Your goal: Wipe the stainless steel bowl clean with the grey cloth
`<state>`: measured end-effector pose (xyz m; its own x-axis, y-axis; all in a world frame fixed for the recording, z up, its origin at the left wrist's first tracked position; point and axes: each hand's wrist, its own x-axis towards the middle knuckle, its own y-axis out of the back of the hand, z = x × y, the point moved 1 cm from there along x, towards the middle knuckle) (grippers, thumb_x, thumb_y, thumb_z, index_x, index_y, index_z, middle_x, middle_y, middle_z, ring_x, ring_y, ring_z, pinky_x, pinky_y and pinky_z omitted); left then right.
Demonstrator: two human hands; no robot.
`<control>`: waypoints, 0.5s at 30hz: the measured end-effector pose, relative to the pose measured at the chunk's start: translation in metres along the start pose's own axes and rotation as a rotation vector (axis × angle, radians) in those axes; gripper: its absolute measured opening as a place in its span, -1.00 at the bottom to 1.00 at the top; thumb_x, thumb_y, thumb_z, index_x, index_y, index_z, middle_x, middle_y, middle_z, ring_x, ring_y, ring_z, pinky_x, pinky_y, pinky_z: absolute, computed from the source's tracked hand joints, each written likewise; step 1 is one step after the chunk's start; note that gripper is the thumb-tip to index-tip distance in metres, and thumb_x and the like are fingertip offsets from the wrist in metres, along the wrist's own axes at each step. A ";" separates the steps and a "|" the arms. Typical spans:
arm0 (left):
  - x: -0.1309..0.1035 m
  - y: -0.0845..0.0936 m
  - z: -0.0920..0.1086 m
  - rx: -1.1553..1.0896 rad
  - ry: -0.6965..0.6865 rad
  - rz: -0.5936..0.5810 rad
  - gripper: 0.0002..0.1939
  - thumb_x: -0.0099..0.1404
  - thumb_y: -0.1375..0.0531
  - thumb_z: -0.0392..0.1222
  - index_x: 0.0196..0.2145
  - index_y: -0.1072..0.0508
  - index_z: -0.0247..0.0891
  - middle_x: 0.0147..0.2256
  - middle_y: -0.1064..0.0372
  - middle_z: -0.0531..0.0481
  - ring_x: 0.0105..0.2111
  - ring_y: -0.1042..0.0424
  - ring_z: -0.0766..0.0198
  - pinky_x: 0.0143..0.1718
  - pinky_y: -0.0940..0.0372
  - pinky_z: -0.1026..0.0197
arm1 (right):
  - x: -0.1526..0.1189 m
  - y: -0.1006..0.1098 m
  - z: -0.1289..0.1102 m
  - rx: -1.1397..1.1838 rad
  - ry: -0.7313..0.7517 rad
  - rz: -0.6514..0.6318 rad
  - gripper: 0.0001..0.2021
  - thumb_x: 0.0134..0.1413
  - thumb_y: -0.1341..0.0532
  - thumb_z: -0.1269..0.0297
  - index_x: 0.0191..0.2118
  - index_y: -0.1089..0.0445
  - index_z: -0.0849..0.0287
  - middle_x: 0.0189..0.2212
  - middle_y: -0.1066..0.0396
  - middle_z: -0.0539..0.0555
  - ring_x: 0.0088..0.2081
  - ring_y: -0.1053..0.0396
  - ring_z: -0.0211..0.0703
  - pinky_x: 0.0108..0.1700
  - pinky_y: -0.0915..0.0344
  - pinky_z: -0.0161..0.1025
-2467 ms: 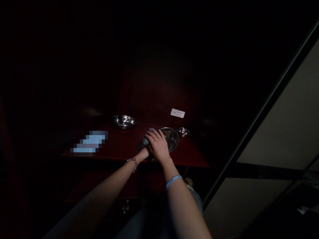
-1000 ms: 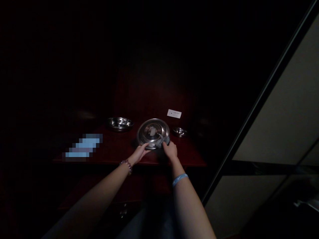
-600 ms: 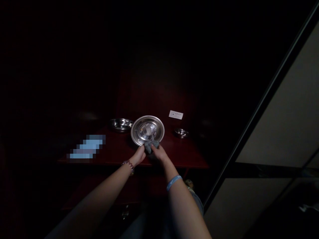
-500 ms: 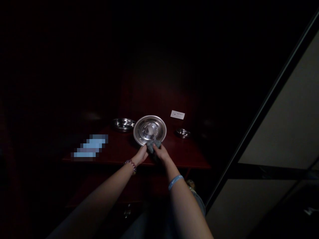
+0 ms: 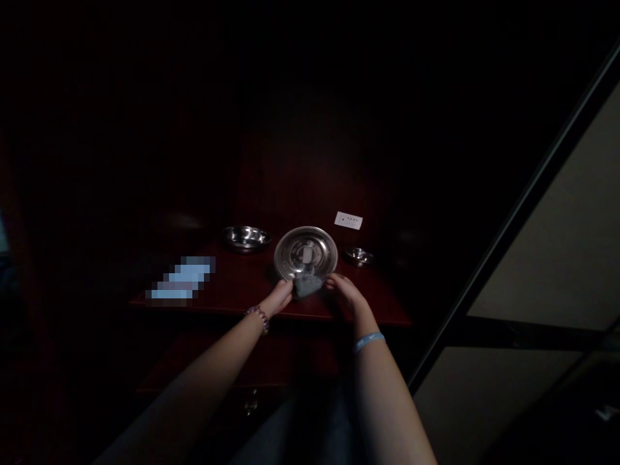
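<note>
A shiny round steel plate (image 5: pixel 289 253) is tilted up so its inner face shows toward me, with a pale patch of glare at its centre. My left hand (image 5: pixel 278 298) grips the lower left rim, thumb beside a bunched grey cloth (image 5: pixel 308 286). That cloth lies against the plate's bottom edge, between my hands. On the lower right rim are the fingers of my right hand (image 5: pixel 347 290), bent, with the thumb hidden. Whether the left fingers also pinch the cloth, I cannot tell.
On the dark red shelf (image 5: pixel 232 290) a larger steel bowl (image 5: pixel 247 239) stands left of the plate and a smaller one (image 5: pixel 359 257) right. A blurred pale blue item (image 5: pixel 181 279) lies at the shelf's left. A white socket panel (image 5: pixel 349 220) is on the back wall.
My right hand has moved off the cloth, rightward to the plate's lower right rim. The plate and cloth sit slightly further right in view.
</note>
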<state>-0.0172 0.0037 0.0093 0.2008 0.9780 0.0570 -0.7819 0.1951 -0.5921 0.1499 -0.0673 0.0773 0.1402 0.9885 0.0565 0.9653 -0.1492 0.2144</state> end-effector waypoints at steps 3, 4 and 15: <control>-0.003 -0.002 0.001 0.063 -0.007 -0.101 -0.75 0.14 -0.46 -0.20 -0.24 -0.60 -0.35 -0.16 -0.64 -0.22 0.02 -0.56 0.01 0.14 -0.38 0.01 | -0.007 0.012 0.001 0.155 -0.112 -0.069 -0.75 0.23 -0.25 0.10 -0.27 -0.44 0.21 -0.46 -0.46 0.02 -0.42 -0.41 -0.26 -0.33 -0.33 -0.34; -0.004 -0.002 0.001 0.088 -0.016 -0.133 -0.73 0.11 -0.47 -0.19 -0.24 -0.60 -0.34 -0.15 -0.64 -0.22 0.04 -0.55 -0.01 0.16 -0.36 0.00 | -0.009 0.013 0.003 0.177 -0.151 -0.078 -0.76 0.23 -0.26 0.11 -0.24 -0.45 0.20 -0.42 -0.49 0.05 -0.42 -0.43 -0.25 -0.37 -0.31 -0.35; -0.005 0.002 0.007 0.068 -0.006 -0.013 -0.49 0.05 -0.50 -0.16 -0.04 -0.55 -0.30 -0.16 -0.63 -0.17 -0.05 -0.58 0.01 0.07 -0.39 0.04 | -0.012 -0.010 -0.005 0.336 -0.236 0.031 -0.78 0.18 -0.23 0.38 -0.05 -0.41 0.25 -0.34 -0.55 0.15 -0.36 -0.54 -0.13 -0.31 -0.55 -0.21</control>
<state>-0.0240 -0.0003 0.0134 0.2077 0.9757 0.0696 -0.8176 0.2122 -0.5352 0.1374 -0.0782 0.0792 0.1789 0.9680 -0.1759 0.9727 -0.2009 -0.1164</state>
